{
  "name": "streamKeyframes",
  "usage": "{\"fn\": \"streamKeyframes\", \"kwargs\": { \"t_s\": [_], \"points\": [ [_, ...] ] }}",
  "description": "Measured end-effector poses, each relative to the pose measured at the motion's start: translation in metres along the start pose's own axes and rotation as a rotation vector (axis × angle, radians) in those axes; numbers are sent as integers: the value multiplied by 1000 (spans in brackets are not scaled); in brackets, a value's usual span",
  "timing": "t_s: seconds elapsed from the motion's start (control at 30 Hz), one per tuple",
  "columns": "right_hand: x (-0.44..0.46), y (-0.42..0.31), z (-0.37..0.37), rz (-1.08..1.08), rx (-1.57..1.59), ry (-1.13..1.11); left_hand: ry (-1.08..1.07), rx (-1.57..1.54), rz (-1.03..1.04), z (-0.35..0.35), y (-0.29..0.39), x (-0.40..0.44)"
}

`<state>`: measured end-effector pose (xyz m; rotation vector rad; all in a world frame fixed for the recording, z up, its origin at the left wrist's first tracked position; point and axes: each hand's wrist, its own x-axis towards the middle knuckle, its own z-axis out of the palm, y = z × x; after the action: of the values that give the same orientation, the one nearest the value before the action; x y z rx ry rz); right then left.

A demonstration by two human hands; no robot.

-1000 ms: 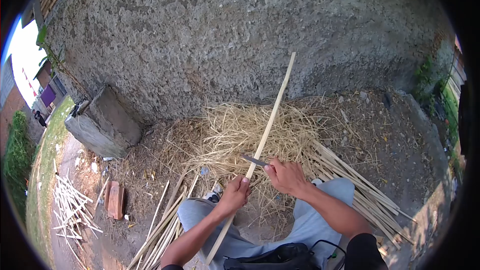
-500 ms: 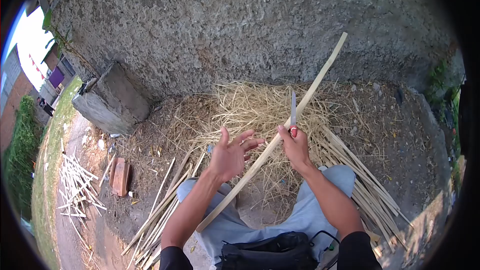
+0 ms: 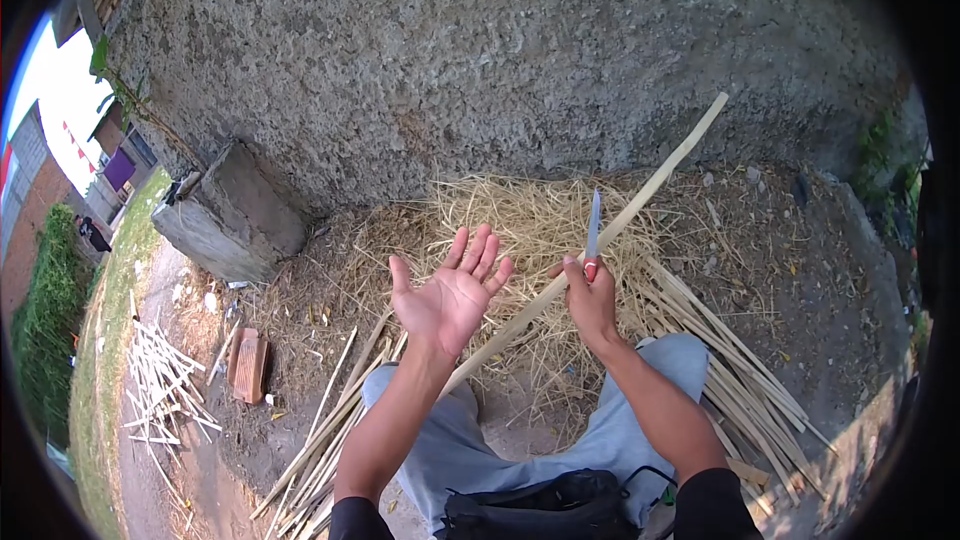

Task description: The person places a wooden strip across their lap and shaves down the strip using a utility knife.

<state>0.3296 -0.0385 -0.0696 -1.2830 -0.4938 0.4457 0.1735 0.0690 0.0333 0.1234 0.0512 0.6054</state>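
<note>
a rough grey wall fills the upper part of the view. at its foot a wide heap of pale shavings is spread out. a concrete block stands to the left of that heap. long pale strips lie bunched on the right side, with a second bundle on the left. farther left is a loose pile of shorter, whiter sticks. the held strip slants over the heap, its upper end in front of the wall and its lower part reaching behind the left wrist. the left hand is raised palm up, fingers spread and released. the right hand has its fingers clenched around the strip and a red knife handle. a ribbed reddish brick lies beside the whiter sticks. the knife points its blade upward, alongside the strip.
</note>
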Motion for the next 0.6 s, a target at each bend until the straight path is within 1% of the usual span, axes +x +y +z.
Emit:
{"fn": "streamKeyframes", "kwargs": {
  "t_s": [0.03, 0.07, 0.13, 0.2, 0.23, 0.27, 0.3, 0.33, 0.4, 0.43, 0.5, 0.53, 0.6],
  "points": [
    [-2, -6, 4, -16, 67, -14, -6, 2, -3, 1, -2, 4],
    [-6, -12, 6, -22, 68, -12, 5, -47, 16, 2, -3, 11],
    [-16, -20, 8, 134, 278, -113, 10, -98, 35, 0, -6, 26],
    [-21, -14, 12, 153, 302, -123, 25, -97, 65, -4, -12, 44],
    [-25, -12, 18, 67, 247, -85, 71, -69, 59, -6, -17, 52],
    [-27, -9, 22, -18, 191, -46, 71, -70, 52, -8, -22, 59],
    [-28, -6, 24, 0, 270, -38, 87, -38, 43, -10, -27, 65],
    [-30, -3, 26, 1, 268, -32, 103, -6, 36, -13, -32, 70],
    [-30, 1, 30, -250, 89, -49, 114, 17, 21, -15, -41, 75],
    [-30, -1, 28, -158, 105, -52, 107, 51, -18, -15, -46, 76],
    [-26, 2, 30, -157, 158, -51, 91, 83, -90, -16, -50, 76],
    [-25, 3, 30, -156, 211, -51, 94, 83, -95, -17, -50, 76],
    [-18, -1, 27, -157, 208, -46, 57, 22, -91, -17, -48, 76]
  ]
}}
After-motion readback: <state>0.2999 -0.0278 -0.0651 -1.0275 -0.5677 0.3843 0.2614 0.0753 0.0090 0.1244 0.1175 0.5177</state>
